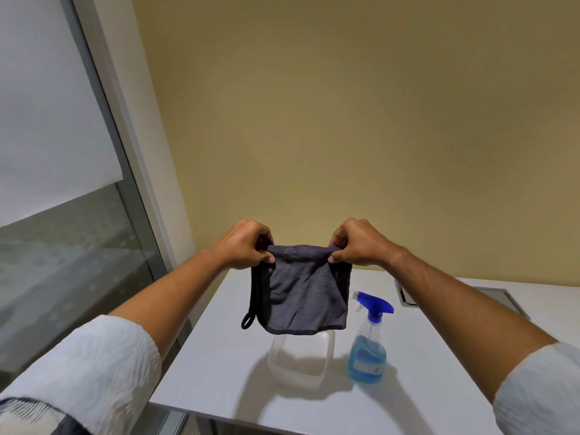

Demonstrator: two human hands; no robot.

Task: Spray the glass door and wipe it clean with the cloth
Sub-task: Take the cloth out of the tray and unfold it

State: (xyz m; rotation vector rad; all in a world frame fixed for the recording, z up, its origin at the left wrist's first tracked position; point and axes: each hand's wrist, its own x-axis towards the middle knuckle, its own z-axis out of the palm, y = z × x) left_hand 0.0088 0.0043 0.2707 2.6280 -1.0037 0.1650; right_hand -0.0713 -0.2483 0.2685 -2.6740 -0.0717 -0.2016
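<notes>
Head view: the glass door is seen at far left, half covered by a white blind. A dark grey cloth is held up above the white worktop, its top corners pinched by the left hand and the right hand. Under it a clear container is set. Just right, the blue spray bottle stands upright.

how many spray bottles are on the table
1. The spray bottle stands upright on the white table, to the right of the clear container and below the dark cloth. None other shows.
</notes>
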